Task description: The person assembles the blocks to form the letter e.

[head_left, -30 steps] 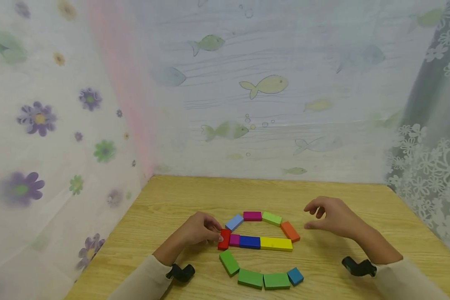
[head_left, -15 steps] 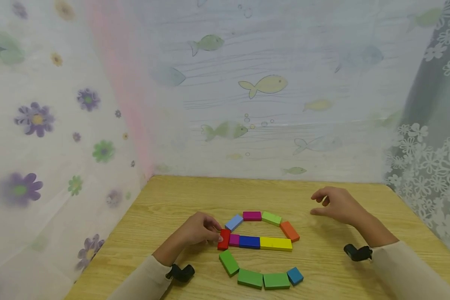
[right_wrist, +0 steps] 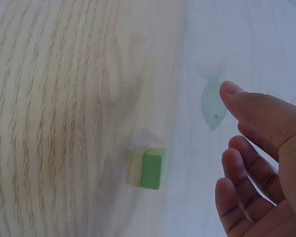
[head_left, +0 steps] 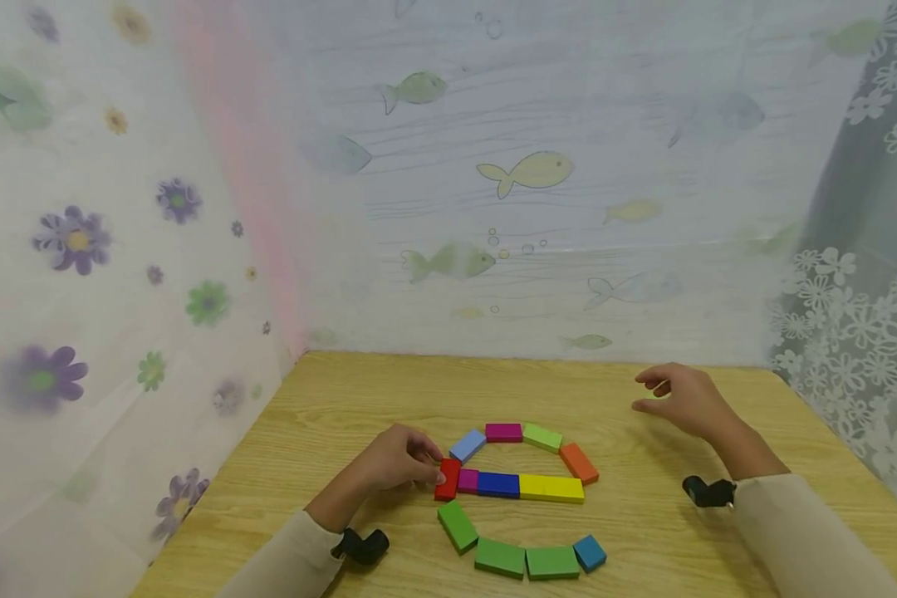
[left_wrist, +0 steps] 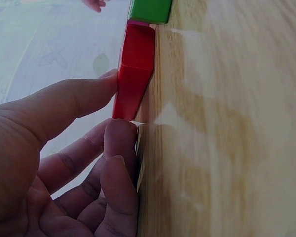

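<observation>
My left hand (head_left: pixel 398 458) is at the left end of a row of flat coloured blocks, its thumb and fingertips on a red block (head_left: pixel 448 479). In the left wrist view the thumb lies against the side of that red block (left_wrist: pixel 135 64), with a fingertip at its near end. Right of it run a magenta block (head_left: pixel 468 481), a dark blue block (head_left: pixel 498 485) and a yellow block (head_left: pixel 551 488). My right hand (head_left: pixel 680 397) hovers over the back right of the table, fingers loosely bent and holding nothing.
Behind the row, light blue (head_left: pixel 468 446), magenta (head_left: pixel 504 433), lime (head_left: pixel 542 438) and orange (head_left: pixel 579 463) blocks form an arc. In front, green blocks (head_left: pixel 500 556) and a small blue block (head_left: pixel 590 553) curve. Patterned curtains (head_left: pixel 531 316) border the wooden table (head_left: pixel 344 390).
My right hand has drawn back and to the right, away from the orange block. My left hand stays at the red block, and the blocks lie as before.
</observation>
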